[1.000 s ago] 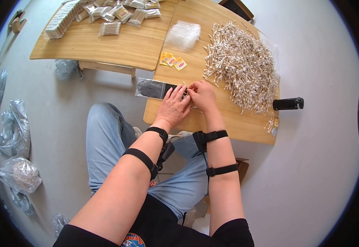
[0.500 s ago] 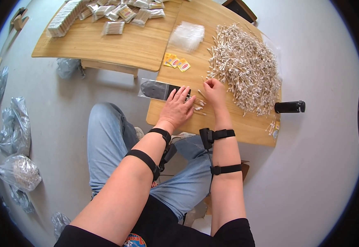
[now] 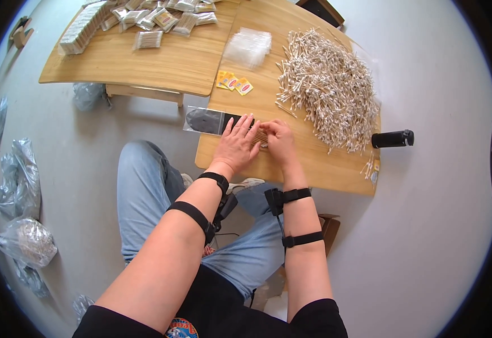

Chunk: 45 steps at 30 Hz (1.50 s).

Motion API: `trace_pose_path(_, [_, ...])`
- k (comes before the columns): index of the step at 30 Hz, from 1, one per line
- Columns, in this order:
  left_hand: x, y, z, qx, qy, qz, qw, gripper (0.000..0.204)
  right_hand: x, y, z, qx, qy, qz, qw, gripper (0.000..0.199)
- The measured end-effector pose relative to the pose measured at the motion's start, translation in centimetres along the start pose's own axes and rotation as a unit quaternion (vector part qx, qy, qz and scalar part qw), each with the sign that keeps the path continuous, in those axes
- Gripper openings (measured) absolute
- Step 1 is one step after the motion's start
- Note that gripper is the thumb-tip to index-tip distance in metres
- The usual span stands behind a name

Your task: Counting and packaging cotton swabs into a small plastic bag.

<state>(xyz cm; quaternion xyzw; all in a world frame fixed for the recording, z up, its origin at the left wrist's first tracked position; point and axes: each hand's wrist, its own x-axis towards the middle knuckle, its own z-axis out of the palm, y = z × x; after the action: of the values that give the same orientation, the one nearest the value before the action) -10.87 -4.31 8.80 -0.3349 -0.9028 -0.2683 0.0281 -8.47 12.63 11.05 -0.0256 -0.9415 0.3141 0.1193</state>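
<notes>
My left hand [image 3: 236,145] lies flat with its fingers stretched out. It rests on the edge of a black flat insert [image 3: 232,122], whose rounded grey-looking end sits inside a clear plastic bag [image 3: 189,120]. A small row of cotton swabs [image 3: 261,138] shows between my two hands, partly hidden under the fingers. My right hand [image 3: 280,141] is closed in a pinch at this row, its fingertips close to those of my left hand. What it pinches is mostly covered, but looks like cotton swabs. Beyond it spreads a large heap of loose cotton swabs [image 3: 330,84].
Clear empty bags [image 3: 248,48] and yellow printed cards [image 3: 234,83] lie farther back on the wooden table [image 3: 246,101]. Packed swab bags [image 3: 147,39] cover the far left. A black cylinder [image 3: 392,139] juts out at the right edge. Filled plastic bags [image 3: 26,242] stand on the floor.
My right hand has moved left and slightly nearer, from the heap's edge to the swabs beside my left hand. My left hand stays flat in place. The whole view has shifted slightly.
</notes>
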Motion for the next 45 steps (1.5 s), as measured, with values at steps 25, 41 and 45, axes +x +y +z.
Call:
trace_pose_path(25, [-0.8,-0.6,-0.4,-0.066,-0.023,0.089,0.994,0.060,-8.0,-3.3,5.1,-0.239,0.090,0.094,0.962,0.079])
trace_pose_path(41, [-0.6,-0.6,-0.3,-0.027,0.018,0.088,0.996,0.051,-6.8,-2.4,2.6,-0.239,0.027,0.095,0.966,0.086])
trace_pose_path(45, [-0.7,-0.7,0.0,-0.057,0.033,0.054,0.996,0.052,-7.0,-2.7,2.5,-0.228,0.061,0.082,0.968,0.083])
